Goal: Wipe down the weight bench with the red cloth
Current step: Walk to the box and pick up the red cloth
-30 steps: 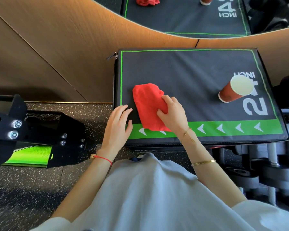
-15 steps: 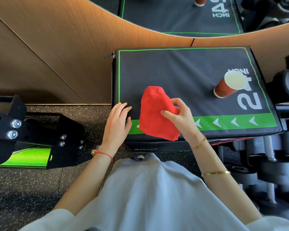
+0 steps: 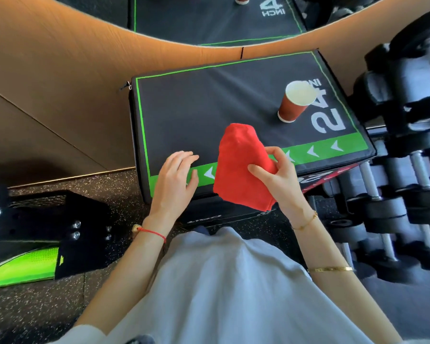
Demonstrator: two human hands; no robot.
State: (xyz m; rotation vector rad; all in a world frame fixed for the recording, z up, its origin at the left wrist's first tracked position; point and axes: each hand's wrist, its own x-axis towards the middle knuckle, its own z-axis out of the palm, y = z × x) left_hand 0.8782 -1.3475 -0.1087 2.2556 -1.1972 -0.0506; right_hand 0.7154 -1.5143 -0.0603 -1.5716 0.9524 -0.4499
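1. The weight bench (image 3: pixel 209 103) is a black padded box with a thin green border and a broad green stripe of white arrows along its near edge; it stands against a wooden wall (image 3: pixel 60 70).
2. The right hand (image 3: pixel 279 178) pinches the red cloth (image 3: pixel 241 167) between thumb and curled fingers, and the bunched cloth hangs over the near edge, towards the middle of it. Whether the cloth touches the top cannot be told.
3. The left hand (image 3: pixel 174 180) rests on the near-left corner, fingers straight and slightly spread, holding nothing.
4. A red paper cup (image 3: pixel 294 101) stands upright near the far-right corner, beside the white "24".
5. Dumbbells (image 3: pixel 395 157) are racked just to the right of the bench, and black and green equipment (image 3: pixel 35 244) sits on the speckled floor to the left.
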